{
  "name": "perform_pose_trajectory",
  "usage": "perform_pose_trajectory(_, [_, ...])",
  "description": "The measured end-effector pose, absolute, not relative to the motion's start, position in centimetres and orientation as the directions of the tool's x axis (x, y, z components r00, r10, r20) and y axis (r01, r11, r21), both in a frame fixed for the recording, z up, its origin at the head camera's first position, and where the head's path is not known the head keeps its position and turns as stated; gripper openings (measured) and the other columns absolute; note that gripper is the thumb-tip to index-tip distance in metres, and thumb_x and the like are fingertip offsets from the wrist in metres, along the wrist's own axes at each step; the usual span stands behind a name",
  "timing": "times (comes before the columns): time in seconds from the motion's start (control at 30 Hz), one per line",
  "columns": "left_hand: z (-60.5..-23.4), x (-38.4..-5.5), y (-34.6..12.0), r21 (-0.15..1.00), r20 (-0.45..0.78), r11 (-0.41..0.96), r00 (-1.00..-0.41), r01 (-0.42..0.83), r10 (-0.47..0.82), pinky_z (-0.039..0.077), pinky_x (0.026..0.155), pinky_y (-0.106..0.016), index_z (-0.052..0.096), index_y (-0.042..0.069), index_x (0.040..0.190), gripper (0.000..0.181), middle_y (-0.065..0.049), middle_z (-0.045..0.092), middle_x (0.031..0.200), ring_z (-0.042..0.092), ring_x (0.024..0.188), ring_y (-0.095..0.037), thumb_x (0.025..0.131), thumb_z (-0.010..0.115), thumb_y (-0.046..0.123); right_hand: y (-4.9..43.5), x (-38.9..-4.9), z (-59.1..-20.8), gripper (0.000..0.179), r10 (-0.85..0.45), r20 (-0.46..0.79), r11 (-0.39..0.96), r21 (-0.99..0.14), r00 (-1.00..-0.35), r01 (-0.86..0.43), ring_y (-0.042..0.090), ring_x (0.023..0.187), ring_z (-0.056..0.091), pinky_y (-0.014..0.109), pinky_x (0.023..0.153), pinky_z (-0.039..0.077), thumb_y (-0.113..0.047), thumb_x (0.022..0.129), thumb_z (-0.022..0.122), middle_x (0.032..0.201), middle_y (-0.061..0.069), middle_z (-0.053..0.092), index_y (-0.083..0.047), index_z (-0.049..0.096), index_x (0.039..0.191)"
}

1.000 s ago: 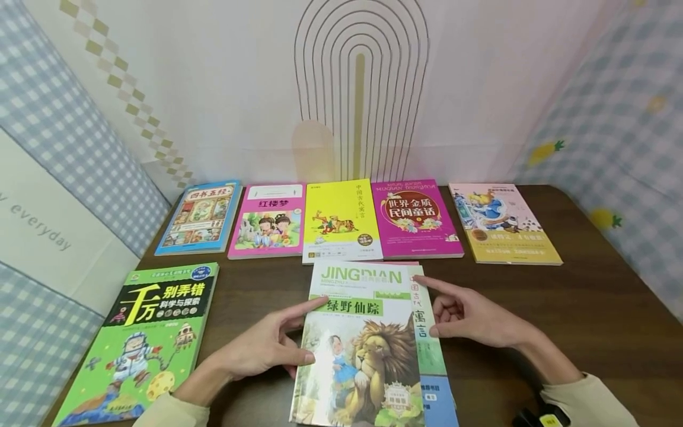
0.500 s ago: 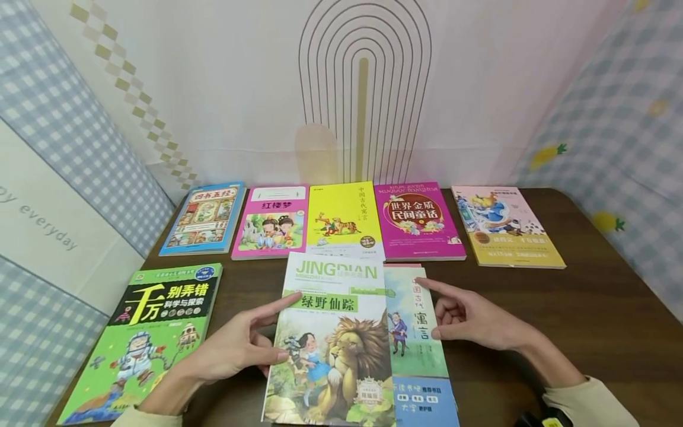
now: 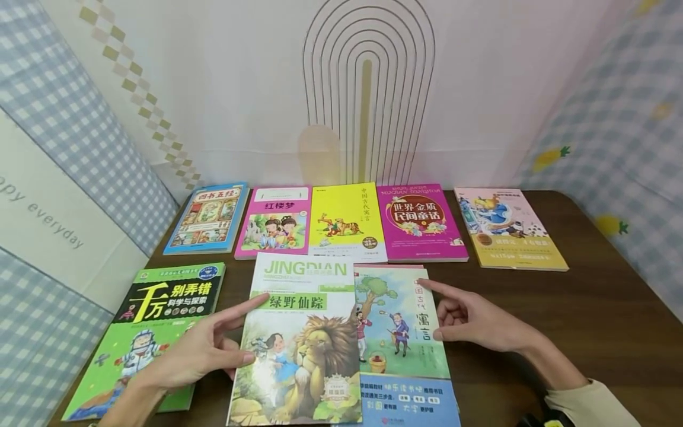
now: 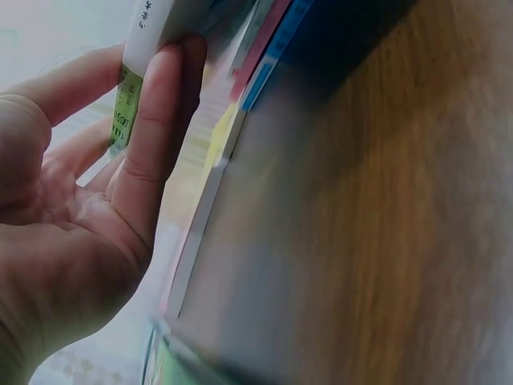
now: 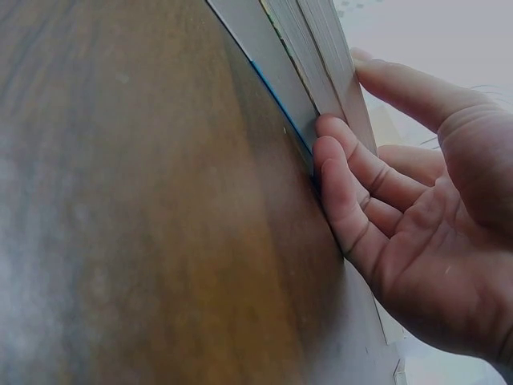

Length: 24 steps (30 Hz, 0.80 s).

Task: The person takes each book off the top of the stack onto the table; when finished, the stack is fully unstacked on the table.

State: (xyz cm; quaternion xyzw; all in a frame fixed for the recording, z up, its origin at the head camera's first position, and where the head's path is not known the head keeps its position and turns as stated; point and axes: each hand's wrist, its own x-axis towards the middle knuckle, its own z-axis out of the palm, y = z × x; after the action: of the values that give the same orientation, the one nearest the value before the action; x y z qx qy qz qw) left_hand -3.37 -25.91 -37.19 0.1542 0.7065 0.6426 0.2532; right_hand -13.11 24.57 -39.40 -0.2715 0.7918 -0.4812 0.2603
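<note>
My left hand (image 3: 198, 350) grips the left edge of a thin paperback (image 3: 299, 332) with a lion and a girl on its cover. Its thumb and index finger lie on the cover, and in the left wrist view other fingers support the book's spine (image 4: 152, 40) from below. The book overlaps the left part of a stack of books topped by a fable book (image 3: 397, 350). At the stack's right edge is my right hand (image 3: 482, 320), thumb and index finger on the cover. Its other fingers curl against the side of the stack (image 5: 309, 48) in the right wrist view.
Along the back lie a blue book (image 3: 205, 218), a pink book (image 3: 272, 222), a yellow book (image 3: 347, 216), a magenta book (image 3: 421, 222) and a pink-and-gold book (image 3: 509, 228). A green book (image 3: 160, 344) lies at left, partly behind the left forearm, on the dark wooden table (image 3: 576, 320).
My left hand has slid the lion paperback leftward off the stack, uncovering more of the fable book. The right hand has stayed at the stack's edge.
</note>
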Motion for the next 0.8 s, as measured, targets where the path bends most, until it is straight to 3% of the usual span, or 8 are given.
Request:
perform_pose_trajectory(0.13, [-37.2,-3.0,-27.6,0.992,-0.129,0.071,-0.827,-0.108,0.547,0.064,0.068,-0.034,0.022,0.019,0.171,0.084,-0.007,0.022,0.177,0.073,0.074,-0.009,0.102,0.064,-0.002,24.6,-13.1,-39.5,0.084,-0.678,-0.157,0.391,-0.905,-0.718,-0.17,0.013,0.076,0.059,0.026,0.068,0.054,-0.017,0.098,0.076,0.097,0.015,0.066,-0.018,0.029,0.168])
perform_pose_trajectory(0.27, [-37.6,-2.7,-29.6,0.993,-0.12,0.062,-0.828,-0.103,0.548,0.06,0.061,-0.033,0.02,0.019,0.171,0.082,0.025,0.039,0.163,0.068,0.068,-0.006,0.103,0.06,-0.004,24.6,-13.2,-39.6,0.084,-0.678,-0.159,0.389,-0.906,-0.717,-0.167,0.014,0.076,0.059,0.027,0.067,0.053,-0.017,0.098,0.076,0.097,0.015,0.066,-0.018,0.029,0.168])
perform_pose_trajectory(0.43, [-38.6,-2.5,-31.8,0.99,-0.139,0.072,-0.819,-0.119,0.557,0.059,0.061,-0.03,0.018,0.02,0.171,0.082,0.031,0.037,0.161,0.063,0.067,-0.003,0.104,0.058,-0.005,24.6,-13.2,-39.6,0.085,-0.675,-0.169,0.396,-0.905,-0.718,-0.159,0.014,0.077,0.06,0.026,0.068,0.053,-0.018,0.098,0.076,0.098,0.016,0.066,-0.017,0.029,0.168])
perform_pose_trajectory(0.5, [-38.8,-2.6,-32.4,0.989,-0.146,0.074,-0.817,-0.126,0.559,0.061,0.065,-0.028,0.019,0.019,0.171,0.082,0.02,0.03,0.169,0.06,0.063,-0.004,0.103,0.058,-0.006,24.6,-13.2,-39.5,0.085,-0.672,-0.176,0.401,-0.903,-0.72,-0.154,0.015,0.078,0.061,0.026,0.069,0.054,-0.018,0.098,0.076,0.099,0.016,0.066,-0.017,0.028,0.169])
perform_pose_trajectory(0.57, [-38.9,-2.7,-32.9,0.988,-0.157,0.085,-0.817,-0.132,0.555,0.059,0.064,-0.026,0.02,0.018,0.171,0.082,-0.002,0.018,0.177,0.053,0.058,-0.008,0.103,0.059,-0.006,24.6,-13.2,-39.5,0.086,-0.67,-0.177,0.405,-0.901,-0.72,-0.155,0.015,0.079,0.061,0.026,0.07,0.054,-0.018,0.098,0.077,0.099,0.016,0.066,-0.017,0.028,0.169])
perform_pose_trajectory(0.67, [-38.8,-2.9,-33.2,0.982,-0.181,0.144,-0.829,-0.122,0.53,0.058,0.061,-0.027,0.023,0.018,0.17,0.082,-0.033,0.0,0.171,0.049,0.056,-0.009,0.102,0.062,-0.003,24.6,-13.1,-39.6,0.085,-0.672,-0.172,0.402,-0.902,-0.72,-0.159,0.014,0.078,0.061,0.026,0.069,0.054,-0.018,0.098,0.077,0.098,0.015,0.066,-0.018,0.028,0.169])
perform_pose_trajectory(0.7, [-38.7,-3.0,-33.3,0.979,-0.187,0.167,-0.832,-0.115,0.522,0.059,0.063,-0.028,0.024,0.018,0.17,0.081,-0.039,-0.006,0.167,0.054,0.058,-0.01,0.102,0.063,-0.002,24.6,-13.1,-39.6,0.085,-0.673,-0.169,0.4,-0.902,-0.72,-0.162,0.014,0.077,0.061,0.026,0.068,0.054,-0.018,0.098,0.076,0.098,0.015,0.066,-0.017,0.029,0.169])
perform_pose_trajectory(0.8, [-38.5,-3.2,-33.3,0.968,-0.215,0.224,-0.835,-0.113,0.507,0.062,0.064,-0.032,0.025,0.018,0.17,0.082,-0.041,-0.007,0.167,0.065,0.066,-0.008,0.101,0.066,0.002,24.6,-13.2,-39.6,0.085,-0.676,-0.161,0.392,-0.905,-0.719,-0.166,0.013,0.076,0.06,0.026,0.067,0.053,-0.017,0.098,0.076,0.097,0.015,0.066,-0.017,0.029,0.168])
